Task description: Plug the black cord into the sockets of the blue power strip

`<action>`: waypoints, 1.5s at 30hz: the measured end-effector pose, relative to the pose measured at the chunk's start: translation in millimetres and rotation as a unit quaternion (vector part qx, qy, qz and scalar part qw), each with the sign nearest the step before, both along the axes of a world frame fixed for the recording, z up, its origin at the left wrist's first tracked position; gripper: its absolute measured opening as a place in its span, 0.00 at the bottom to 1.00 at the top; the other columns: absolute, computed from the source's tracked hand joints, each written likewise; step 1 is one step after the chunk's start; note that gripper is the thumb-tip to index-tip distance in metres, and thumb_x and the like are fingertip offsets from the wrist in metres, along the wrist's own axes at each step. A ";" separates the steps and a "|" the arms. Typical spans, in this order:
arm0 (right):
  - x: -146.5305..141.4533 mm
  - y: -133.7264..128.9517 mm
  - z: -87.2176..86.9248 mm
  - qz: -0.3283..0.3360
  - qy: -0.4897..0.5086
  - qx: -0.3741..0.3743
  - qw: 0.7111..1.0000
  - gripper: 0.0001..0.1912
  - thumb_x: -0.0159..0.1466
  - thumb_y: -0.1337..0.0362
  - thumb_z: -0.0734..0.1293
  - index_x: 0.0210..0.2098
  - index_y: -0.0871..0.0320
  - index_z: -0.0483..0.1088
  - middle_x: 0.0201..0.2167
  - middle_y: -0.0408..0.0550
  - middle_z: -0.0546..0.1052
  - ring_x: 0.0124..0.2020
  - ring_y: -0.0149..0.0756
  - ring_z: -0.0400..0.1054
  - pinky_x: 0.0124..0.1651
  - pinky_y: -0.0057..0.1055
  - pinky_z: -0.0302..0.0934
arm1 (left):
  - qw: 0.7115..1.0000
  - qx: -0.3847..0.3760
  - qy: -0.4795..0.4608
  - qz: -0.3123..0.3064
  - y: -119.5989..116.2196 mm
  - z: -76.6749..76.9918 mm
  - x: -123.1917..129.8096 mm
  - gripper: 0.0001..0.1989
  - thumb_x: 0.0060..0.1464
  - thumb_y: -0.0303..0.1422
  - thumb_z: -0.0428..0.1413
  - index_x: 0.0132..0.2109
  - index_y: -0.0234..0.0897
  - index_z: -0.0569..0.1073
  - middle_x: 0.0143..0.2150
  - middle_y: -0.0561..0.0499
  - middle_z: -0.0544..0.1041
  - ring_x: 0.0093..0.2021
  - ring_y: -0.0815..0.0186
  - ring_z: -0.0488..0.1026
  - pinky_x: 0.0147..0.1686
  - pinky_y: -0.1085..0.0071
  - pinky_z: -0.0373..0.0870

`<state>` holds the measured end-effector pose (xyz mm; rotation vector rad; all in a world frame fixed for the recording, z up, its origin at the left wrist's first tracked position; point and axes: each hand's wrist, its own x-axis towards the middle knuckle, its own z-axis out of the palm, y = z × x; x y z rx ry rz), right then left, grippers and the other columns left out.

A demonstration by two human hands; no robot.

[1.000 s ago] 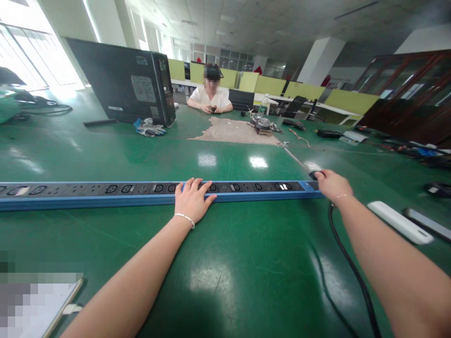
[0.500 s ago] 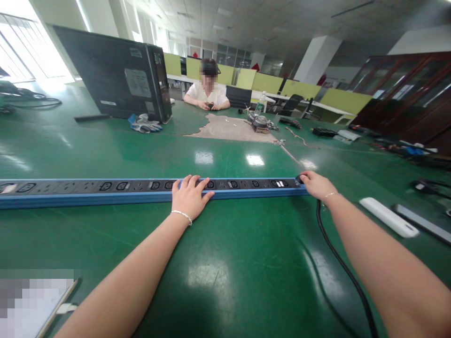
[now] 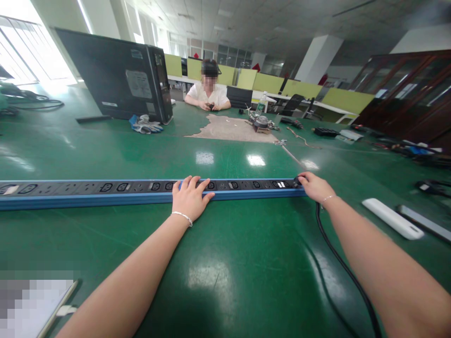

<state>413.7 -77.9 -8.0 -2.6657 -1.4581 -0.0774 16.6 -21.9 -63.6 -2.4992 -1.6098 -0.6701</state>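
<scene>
A long blue power strip with a black socket face lies across the green table. My left hand rests flat over its middle, fingers spread, covering several sockets. At the strip's right end, my right hand pinches a small black plug, partly hidden by the fingers. Whether the plug sits fully in a socket cannot be seen. From beneath this hand a thick black cable runs down toward the lower right.
Across the table sits a person, hands around a small dark object. A black computer case stands at the back left, with gloves beside it. A white bar lies right of my right arm; a tablet-like object is lower left.
My right fingers have shifted slightly, and more of the black plug shows at the strip's end. My left hand has stayed in place. The view has moved very little.
</scene>
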 end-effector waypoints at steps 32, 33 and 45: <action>-10.6 -1.1 -20.3 -0.023 0.036 0.022 0.999 0.23 0.64 0.55 0.50 0.53 0.57 0.61 0.43 0.58 0.74 0.42 0.47 0.69 0.43 0.38 0.58 | 1.000 0.017 0.007 -0.006 1.1 -2.8 -1.2 0.24 0.57 0.50 0.42 0.56 0.51 0.66 0.58 0.49 0.67 0.60 0.55 0.57 0.56 0.53 0.48; -10.5 -1.1 -20.5 -0.025 0.037 0.023 0.999 0.23 0.64 0.55 0.50 0.53 0.57 0.61 0.43 0.58 0.74 0.42 0.47 0.69 0.43 0.38 0.58 | 1.000 0.017 0.009 -0.007 1.2 -2.8 -1.3 0.24 0.57 0.50 0.42 0.57 0.51 0.66 0.58 0.49 0.67 0.60 0.55 0.57 0.56 0.53 0.48; -14.5 -5.1 -18.8 -0.020 0.043 0.046 0.998 0.21 0.64 0.55 0.52 0.51 0.56 0.64 0.42 0.56 0.75 0.41 0.44 0.69 0.43 0.36 0.59 | 1.000 0.011 0.001 -0.004 1.2 -2.3 -0.6 0.23 0.57 0.50 0.44 0.56 0.52 0.66 0.58 0.49 0.67 0.60 0.55 0.56 0.57 0.53 0.48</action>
